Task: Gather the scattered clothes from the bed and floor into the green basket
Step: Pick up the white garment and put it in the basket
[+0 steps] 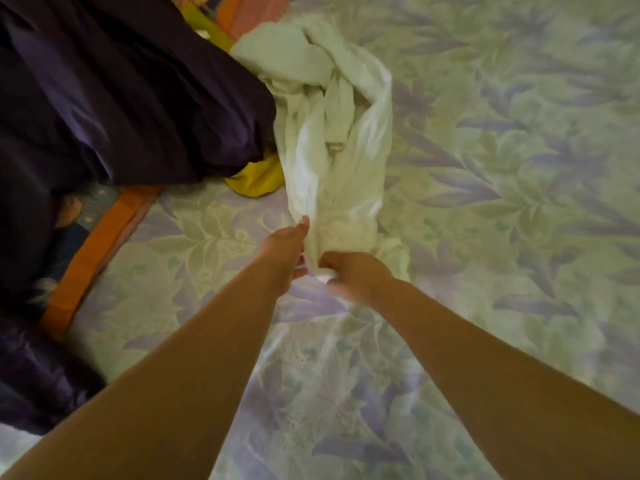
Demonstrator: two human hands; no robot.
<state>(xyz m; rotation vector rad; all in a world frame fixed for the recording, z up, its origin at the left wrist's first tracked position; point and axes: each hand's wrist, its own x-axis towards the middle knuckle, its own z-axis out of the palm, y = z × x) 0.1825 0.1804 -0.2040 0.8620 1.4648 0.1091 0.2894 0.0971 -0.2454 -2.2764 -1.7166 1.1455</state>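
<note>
A crumpled pale white garment [332, 126] lies stretched across the floral bedsheet [502, 168], its near end bunched between my hands. My right hand [353, 275] is closed on that near end. My left hand [285, 249] presses against the garment's left side, thumb up along the cloth and fingers curled into it. A yellow cloth [258, 178] pokes out from under a large dark purple fabric [114, 98] at the left, touching the white garment. The green basket is out of view.
An orange band [100, 244] along the bed's left edge runs diagonally beside the dark purple fabric. More dark purple cloth [38, 375] hangs at the lower left. The sheet spreads wide to the right and toward me.
</note>
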